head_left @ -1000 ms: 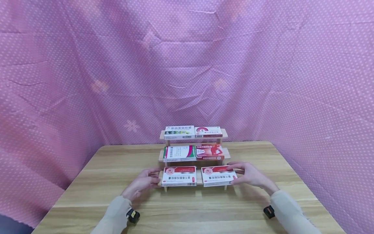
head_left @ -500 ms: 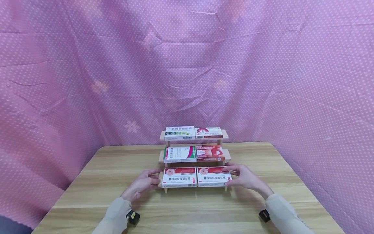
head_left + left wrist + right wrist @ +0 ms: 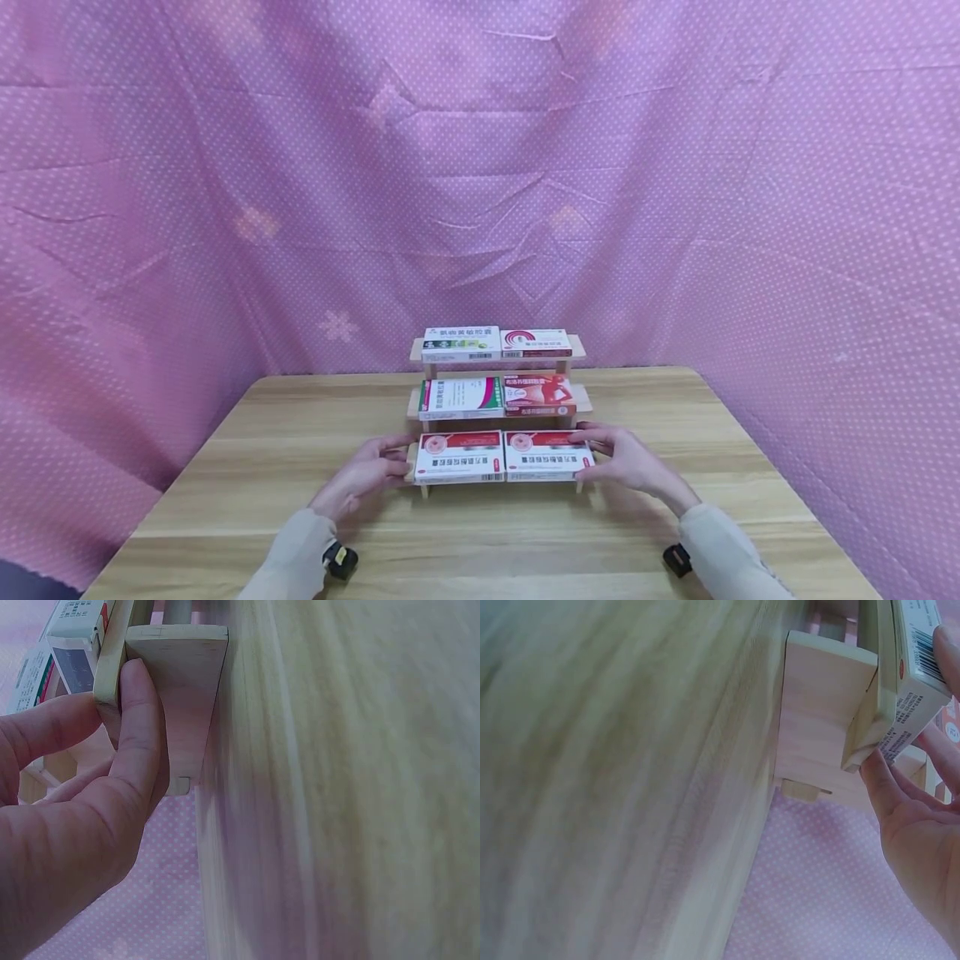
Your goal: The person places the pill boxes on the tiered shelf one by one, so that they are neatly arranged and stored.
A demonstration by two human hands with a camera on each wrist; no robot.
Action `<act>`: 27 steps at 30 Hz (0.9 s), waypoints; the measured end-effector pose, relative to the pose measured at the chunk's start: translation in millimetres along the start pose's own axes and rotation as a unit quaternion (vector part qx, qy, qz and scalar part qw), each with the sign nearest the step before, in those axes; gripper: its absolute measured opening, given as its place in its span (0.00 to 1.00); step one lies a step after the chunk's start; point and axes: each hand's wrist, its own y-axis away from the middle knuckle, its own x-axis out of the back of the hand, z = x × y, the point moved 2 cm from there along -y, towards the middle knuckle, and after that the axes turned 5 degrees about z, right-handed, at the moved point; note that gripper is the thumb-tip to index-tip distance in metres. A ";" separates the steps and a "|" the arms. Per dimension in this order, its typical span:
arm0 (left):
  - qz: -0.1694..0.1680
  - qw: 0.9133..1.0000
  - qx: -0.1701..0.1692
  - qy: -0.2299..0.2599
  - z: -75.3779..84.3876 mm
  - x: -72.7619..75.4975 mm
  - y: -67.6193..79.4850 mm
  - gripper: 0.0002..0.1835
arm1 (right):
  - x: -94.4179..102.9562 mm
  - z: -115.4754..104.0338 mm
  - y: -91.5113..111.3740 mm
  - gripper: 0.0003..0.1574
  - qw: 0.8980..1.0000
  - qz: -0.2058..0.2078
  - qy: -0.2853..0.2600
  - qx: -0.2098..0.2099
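A three-tier wooden rack (image 3: 180, 682) holds medicine boxes in pairs. Two matching red-and-white boxes lie side by side on its lowest tier: a left medicine box (image 3: 460, 459) and a right medicine box (image 3: 543, 461). My left hand (image 3: 363, 473) pinches the left end of that tier between thumb and fingers, just beside the left box. Around the right end of the right box, my right hand (image 3: 626, 462) holds on with thumb in front and fingers behind. In the right wrist view, a fingertip also touches the shelf board (image 3: 877, 697) under this box.
Behind, the middle tier bears a white-and-green box (image 3: 461, 397) and a red box (image 3: 537, 392). On the top tier lie a white-green box (image 3: 461, 342) and a white-red box (image 3: 536, 342). The wooden table (image 3: 495, 546) backs onto a pink dotted cloth (image 3: 480, 192).
My right hand has slid the right box leftward along the lowest tier, closing the gap to the left box. During the last half second both hands have stayed nearly still.
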 end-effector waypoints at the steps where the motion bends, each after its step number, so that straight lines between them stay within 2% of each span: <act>1: 0.000 1.000 0.001 0.000 -0.2 0.2 0.1 0.35 | -0.1 -0.1 0.2 0.40 1.000 0.001 0.000 -0.001; 12: -0.015 1.000 -0.002 0.005 -0.9 2.4 0.6 0.35 | -0.5 -0.7 1.1 0.42 1.000 0.012 0.017 0.000; 27: -0.008 1.000 -0.001 0.001 -1.9 2.6 3.0 0.35 | -1.3 -0.7 2.0 0.42 1.000 -0.003 0.010 0.010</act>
